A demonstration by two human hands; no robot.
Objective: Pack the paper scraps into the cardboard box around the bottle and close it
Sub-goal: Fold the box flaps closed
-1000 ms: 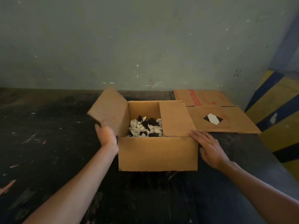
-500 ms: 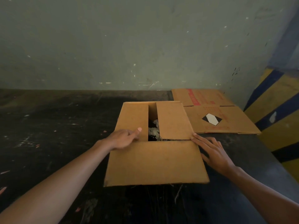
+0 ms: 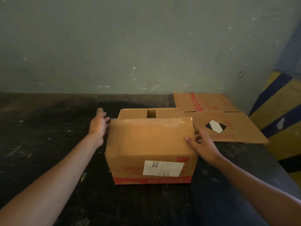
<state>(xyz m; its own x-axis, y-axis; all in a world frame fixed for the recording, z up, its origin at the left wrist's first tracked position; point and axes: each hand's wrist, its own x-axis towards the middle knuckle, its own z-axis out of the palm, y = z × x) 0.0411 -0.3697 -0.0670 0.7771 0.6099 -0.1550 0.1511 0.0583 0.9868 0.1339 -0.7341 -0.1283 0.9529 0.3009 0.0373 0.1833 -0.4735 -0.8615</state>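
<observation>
Item one, the cardboard box [image 3: 151,149]: it is sitting on the dark surface [image 3: 48,144] between my two hands, with its near flap [image 3: 151,136] lying folded over the top and covering most of the opening. Beyond that flap the two side flaps [image 3: 132,113] are lying down flat, leaving a narrow gap between them at the far edge. The box's near face is carrying red printing, a red band along the bottom and a white shipping label [image 3: 162,168]. The paper scraps and the bottle are not showing; the flaps are hiding whatever is inside. Item two, my left hand [image 3: 99,123]: it is hanging just beside the far left corner of the box, fingers loosely spread and grasping nothing; it is blurred, and I cannot tell whether the fingertips are touching the cardboard. Item three, my right hand [image 3: 202,144]: it is lying against the right end of the box, thumb [image 3: 189,141] pressing on the near flap by its right edge, fingers reaching round the side below; I cannot tell how far they are curling there. Item four, a flattened cardboard sheet [image 3: 224,121]: it is lying on the surface just beyond my right hand, bearing red printing and a black-and-white diamond mark [image 3: 215,126]. Item five, a grey-green wall [image 3: 146,46]: it is standing behind everything, with yellow and blue stripes [image 3: 280,111] further right of my right hand.
</observation>
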